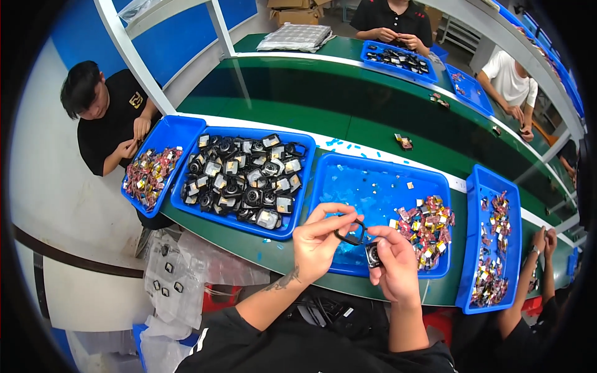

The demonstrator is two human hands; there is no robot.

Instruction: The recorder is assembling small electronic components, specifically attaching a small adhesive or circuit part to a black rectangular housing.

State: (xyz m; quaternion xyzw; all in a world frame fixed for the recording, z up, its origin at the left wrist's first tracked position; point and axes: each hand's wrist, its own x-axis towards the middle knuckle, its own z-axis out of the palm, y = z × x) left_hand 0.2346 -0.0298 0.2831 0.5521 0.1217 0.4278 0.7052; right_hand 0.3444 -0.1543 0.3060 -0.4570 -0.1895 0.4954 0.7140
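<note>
Head view: your left hand (318,241) pinches a black frame (350,234) between thumb and fingers, and your right hand (398,264) pinches a small black module (373,255) just beside it; whether the two pieces touch, you cannot tell. Both are above the middle blue tray (373,180), and your hands hide part of its near side. Pink-and-yellow parts (432,227) heap at that tray's right, with blue scraps scattered on its left. To the left, a blue tray (217,221) is piled with black casings (249,177); beyond it, another blue tray (171,133) holds more small parts. On your right, a long blue tray (467,261) carries similar ones. Farther off, a loose part (404,142) lies on the green surface (298,87). A white post (134,59) rises at the far left, partly blocking what lies behind.
</note>
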